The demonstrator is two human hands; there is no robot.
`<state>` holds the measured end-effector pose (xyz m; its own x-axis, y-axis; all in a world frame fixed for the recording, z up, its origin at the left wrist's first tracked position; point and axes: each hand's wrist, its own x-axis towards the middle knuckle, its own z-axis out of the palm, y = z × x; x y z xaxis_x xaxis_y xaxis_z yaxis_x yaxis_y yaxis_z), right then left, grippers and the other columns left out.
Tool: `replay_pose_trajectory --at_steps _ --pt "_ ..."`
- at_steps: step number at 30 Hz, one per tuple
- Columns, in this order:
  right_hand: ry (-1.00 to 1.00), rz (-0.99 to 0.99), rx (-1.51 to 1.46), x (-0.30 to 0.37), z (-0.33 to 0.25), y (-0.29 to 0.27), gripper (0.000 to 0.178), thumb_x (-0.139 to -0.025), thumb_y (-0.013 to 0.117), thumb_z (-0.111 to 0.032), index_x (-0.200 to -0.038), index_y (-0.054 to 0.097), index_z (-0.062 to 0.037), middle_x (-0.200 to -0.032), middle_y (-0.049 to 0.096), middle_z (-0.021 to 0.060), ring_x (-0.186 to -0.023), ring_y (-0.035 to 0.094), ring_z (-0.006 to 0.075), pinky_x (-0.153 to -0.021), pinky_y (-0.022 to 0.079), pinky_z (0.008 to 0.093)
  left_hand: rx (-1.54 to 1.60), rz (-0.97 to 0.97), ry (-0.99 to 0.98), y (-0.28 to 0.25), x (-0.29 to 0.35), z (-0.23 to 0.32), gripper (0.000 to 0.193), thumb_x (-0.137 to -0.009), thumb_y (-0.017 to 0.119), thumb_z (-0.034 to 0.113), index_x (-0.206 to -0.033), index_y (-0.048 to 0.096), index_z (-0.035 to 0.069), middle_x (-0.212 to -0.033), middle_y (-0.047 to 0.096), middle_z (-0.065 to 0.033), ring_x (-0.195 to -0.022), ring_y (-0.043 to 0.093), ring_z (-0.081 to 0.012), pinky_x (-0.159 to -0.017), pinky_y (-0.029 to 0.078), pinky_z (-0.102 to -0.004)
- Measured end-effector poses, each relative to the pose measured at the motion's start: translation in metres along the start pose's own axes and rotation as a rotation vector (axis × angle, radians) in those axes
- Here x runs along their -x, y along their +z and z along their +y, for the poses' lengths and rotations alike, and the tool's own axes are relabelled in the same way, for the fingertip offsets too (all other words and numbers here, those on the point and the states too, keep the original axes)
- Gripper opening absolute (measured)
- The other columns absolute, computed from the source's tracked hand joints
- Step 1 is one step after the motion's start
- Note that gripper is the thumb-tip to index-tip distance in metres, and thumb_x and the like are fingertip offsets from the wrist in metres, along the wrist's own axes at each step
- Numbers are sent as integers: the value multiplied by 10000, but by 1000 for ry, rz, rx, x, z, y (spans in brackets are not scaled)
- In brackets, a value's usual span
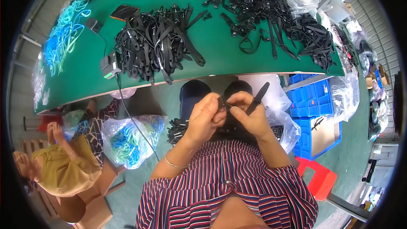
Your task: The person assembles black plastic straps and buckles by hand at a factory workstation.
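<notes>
Over my lap, just off the table's near edge, both hands work close together. My left hand (205, 113) is closed, pinching a small black piece (221, 101) that looks like a buckle or clip. In my right hand (249, 114) is a black strap (259, 96), whose rounded end sticks up past the fingers. Its other end runs toward the piece at the left fingertips; the fingers partly hide where they meet. A heap of similar black straps (159, 44) lies on the green table ahead of me.
Small black parts and straps (258, 6) pile up at the table's far right. Blue-green cords (63, 34) lie at its left, near a corded black device (110, 65). Blue crates (311, 97) and a red stool (317, 179) stand right. Another person (68, 161) sits at left.
</notes>
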<state>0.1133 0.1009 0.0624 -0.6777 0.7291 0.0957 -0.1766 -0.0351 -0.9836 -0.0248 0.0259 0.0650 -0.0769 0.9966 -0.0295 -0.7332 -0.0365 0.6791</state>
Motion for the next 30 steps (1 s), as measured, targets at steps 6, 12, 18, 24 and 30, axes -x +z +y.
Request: replay_pose_trajectory --at_steps 6,12,18,24,30 --pt "13 -35 102 2 0 3 170 -784 576 2 -952 555 22 -898 538 52 -828 536 109 -723 442 235 83 0 -44 -4 5 0 300 -947 353 352 -835 419 81 -579 338 11 -468 264 -64 -432 221 -198" --pt "2 63 -30 3 7 9 160 -782 576 -1 -939 551 21 -886 522 52 -809 526 106 -703 439 229 181 -39 -30 -6 5 -2 314 -955 326 346 -818 425 82 -542 322 20 -421 235 -60 -411 214 -205" --pt "-59 33 26 5 7 7 151 -784 577 -9 -930 550 17 -884 519 52 -804 518 104 -691 436 235 254 -48 -84 -4 4 -7 321 -963 302 334 -830 436 75 -539 325 22 -413 243 -58 -404 214 -203" --pt "-108 45 109 3 12 1 153 -764 606 -32 -898 542 5 -888 508 73 -765 518 131 -660 423 240 107 30 -142 -12 5 -14 260 -940 419 276 -903 488 27 -612 427 -1 -492 344 -52 -454 279 -189" --pt "-337 68 432 2 4 -4 96 -743 599 -1 -813 536 -19 -945 457 70 -770 468 122 -649 397 233 -836 84 106 -6 5 -4 144 -888 495 144 -845 534 12 -654 476 28 -591 421 -35 -516 337 -187"
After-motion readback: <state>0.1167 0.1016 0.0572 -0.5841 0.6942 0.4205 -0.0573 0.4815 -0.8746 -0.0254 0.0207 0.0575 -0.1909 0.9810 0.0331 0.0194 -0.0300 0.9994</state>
